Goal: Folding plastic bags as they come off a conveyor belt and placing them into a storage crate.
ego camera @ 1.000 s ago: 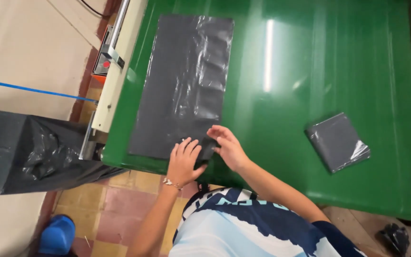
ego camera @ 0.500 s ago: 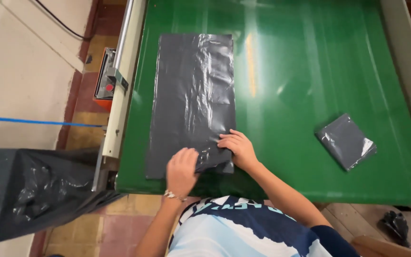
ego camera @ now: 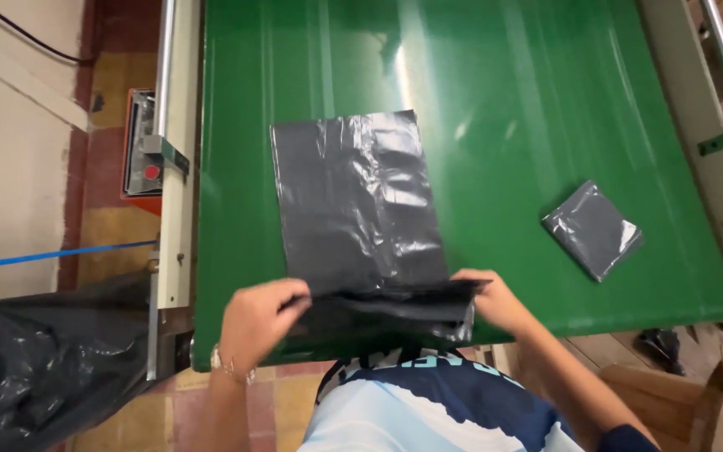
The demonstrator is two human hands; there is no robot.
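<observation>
At the near edge of the green table, the left hand pinches the left corner of a grey plastic bag, fingers closed on the film, while the right hand grips the right corner the same way. Between them the near end of the bag is lifted and doubled over into a fold; the rest lies flat on the table, reaching away from the person. The film looks thin, light and limp, glossy enough to slide on the smooth top, and it would likely crease or sag wherever it is not held, so the two corners seem the sound places to hold it. Well apart to the right lies a folded grey bag, flat and small. Left of the table runs a pale metal rail with an orange control box beside it, and a large black sack hangs below. Nothing lies on the table between the hands and the far end of the bag.
</observation>
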